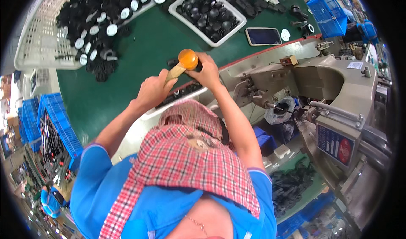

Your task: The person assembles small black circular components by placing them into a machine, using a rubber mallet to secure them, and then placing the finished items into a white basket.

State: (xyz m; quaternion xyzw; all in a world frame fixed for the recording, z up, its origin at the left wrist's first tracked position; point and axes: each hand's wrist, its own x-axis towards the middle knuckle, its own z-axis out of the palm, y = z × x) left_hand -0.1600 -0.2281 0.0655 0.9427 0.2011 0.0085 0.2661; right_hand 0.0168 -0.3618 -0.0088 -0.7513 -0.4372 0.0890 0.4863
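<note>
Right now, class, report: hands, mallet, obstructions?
Left hand grips mallet. Right hand beside orange head, its hold partly hidden. Phone ahead right, touching neither hand.

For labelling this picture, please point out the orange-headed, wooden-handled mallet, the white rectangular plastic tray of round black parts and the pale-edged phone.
Mallet (188,59): head view, orange head.
Tray (215,44): head view, rim at near corner.
Phone (263,36): head view, dark screen.

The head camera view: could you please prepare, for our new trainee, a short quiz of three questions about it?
1. Which hand grips the pale handle of the mallet? A) left B) right
2. True or false: the phone lies to the right of the white tray.
3. Fill in: the mallet's round head is coloured ____.

Key: 1. A, the left hand. 2. True. 3. Orange.
</note>
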